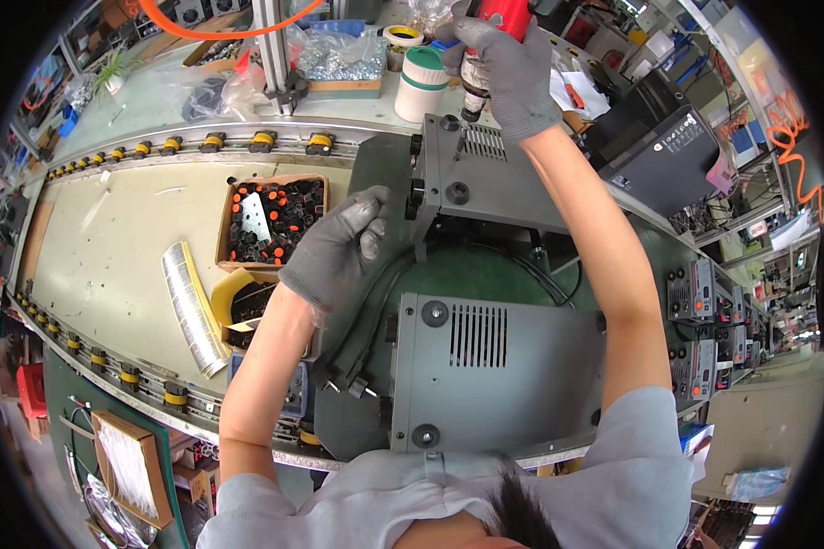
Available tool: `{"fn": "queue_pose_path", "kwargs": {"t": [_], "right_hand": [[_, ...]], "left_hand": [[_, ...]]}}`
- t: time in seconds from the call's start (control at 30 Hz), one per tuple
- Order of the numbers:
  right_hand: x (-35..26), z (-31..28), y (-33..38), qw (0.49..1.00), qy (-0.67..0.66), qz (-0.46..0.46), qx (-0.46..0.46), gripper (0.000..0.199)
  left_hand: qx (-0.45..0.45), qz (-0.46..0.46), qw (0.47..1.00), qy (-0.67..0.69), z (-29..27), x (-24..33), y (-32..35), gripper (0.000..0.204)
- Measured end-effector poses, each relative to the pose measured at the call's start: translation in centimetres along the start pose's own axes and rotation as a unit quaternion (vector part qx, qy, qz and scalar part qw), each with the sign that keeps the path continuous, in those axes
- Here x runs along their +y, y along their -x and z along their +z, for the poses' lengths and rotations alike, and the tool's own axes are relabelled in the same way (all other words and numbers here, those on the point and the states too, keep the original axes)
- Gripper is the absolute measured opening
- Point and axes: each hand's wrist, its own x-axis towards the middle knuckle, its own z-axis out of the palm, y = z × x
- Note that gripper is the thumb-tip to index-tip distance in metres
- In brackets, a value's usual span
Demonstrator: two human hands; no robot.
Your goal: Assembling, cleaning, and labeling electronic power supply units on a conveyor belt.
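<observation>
My right hand point(515, 84), in a grey glove, is wrapped round a red power screwdriver point(504, 13). The tool's bit end points down, above the far edge of a dark grey metal case point(513, 188) with round black feet on its upper face. My left hand point(331, 245), also gloved, is closed with the fingers curled, left of that case; what it holds, if anything, is hidden. Closer to me lies a second grey metal case point(522, 371) with a slotted vent and black feet. Black power cables point(375, 316) with a plug lie beside the cases.
A cardboard box point(222, 229) of black and orange knobs stands left of my left hand, with a yellow-edged bin point(232, 291) below it. A white jar point(420, 96) with a green lid stands beyond. Roller rails point(212, 142) border the bench. More finished-looking units point(693, 293) sit right.
</observation>
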Motion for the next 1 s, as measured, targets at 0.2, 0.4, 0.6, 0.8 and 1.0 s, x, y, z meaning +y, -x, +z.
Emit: {"fn": "queue_pose_path", "kwargs": {"t": [0.2,0.4,0.6,0.8,1.0], "right_hand": [[-6.2,-0.4,3.2,0.974,-0.202,-0.089,0.047,0.023],[-13.8,0.1,12.5,0.937,-0.330,-0.093,0.068,0.034],[-16.4,0.4,16.5,0.964,-0.220,-0.107,0.106,0.040],[-15.6,-1.2,16.2,0.949,-0.261,-0.173,-0.046,0.042],[-13.5,-0.6,18.0,0.947,-0.270,-0.150,-0.086,0.045]], "left_hand": [[-0.055,-0.058,0.997,0.013,3.4,-0.7,3.4,0.030],[-0.088,-0.065,0.993,-0.043,6.9,-2.3,6.9,0.031],[-0.119,-0.082,0.989,-0.034,8.8,-3.9,9.8,0.027],[-0.121,-0.045,0.990,-0.052,9.4,-4.1,11.7,0.029],[0.006,0.018,0.978,-0.209,7.1,-4.7,12.8,0.036]]}}
